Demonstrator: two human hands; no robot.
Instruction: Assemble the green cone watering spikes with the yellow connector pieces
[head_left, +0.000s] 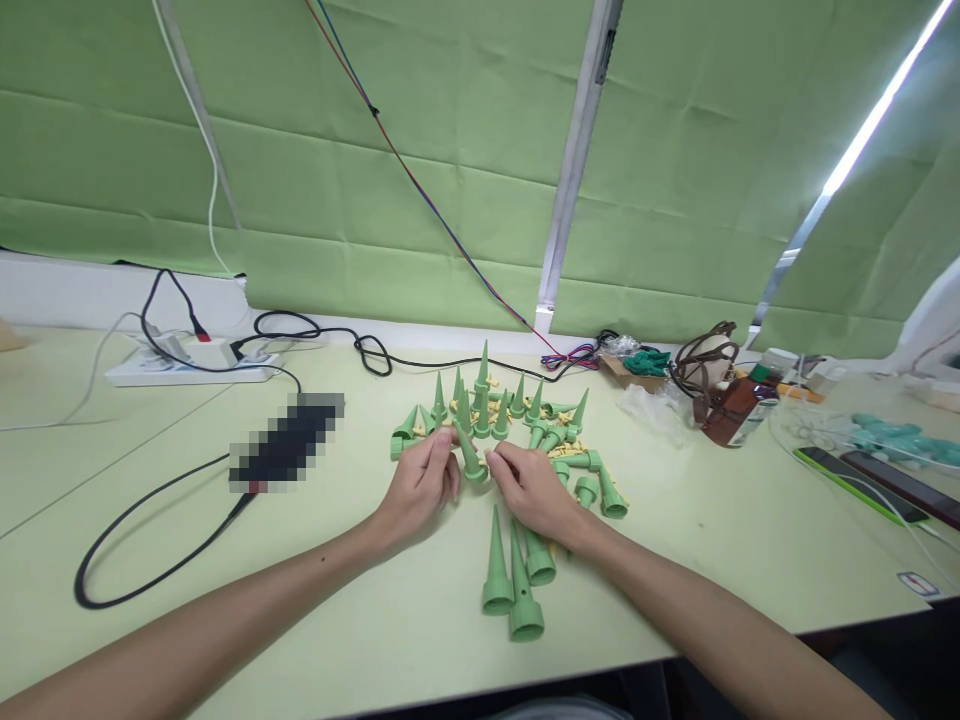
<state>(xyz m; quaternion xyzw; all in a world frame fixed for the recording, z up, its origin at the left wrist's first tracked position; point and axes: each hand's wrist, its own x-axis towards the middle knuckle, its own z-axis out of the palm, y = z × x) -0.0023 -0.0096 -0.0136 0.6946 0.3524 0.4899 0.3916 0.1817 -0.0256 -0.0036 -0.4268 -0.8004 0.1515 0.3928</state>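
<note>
My left hand [421, 488] and my right hand [531, 488] meet over the middle of the pale green table [375, 620]. Between their fingertips is a green plastic cone spike [469, 455], tip pointing up and away. Both hands are closed around it, the left near its tip, the right at its wide base. Behind the hands lies a pile of several green cones [495, 410], mixed with small yellow pieces [564, 452]. Three green cones [514, 575] lie side by side in front of my right hand, wide ends toward me.
A white power strip [187, 368] with plugs and black cables [150, 560] sits at the left, beside a pixelated dark object [286, 442]. At the right are a brown strapped bottle [731, 405], clear plastic bags [651, 405], phones [885, 482] and teal parts [900, 438]. A green curtain hangs behind.
</note>
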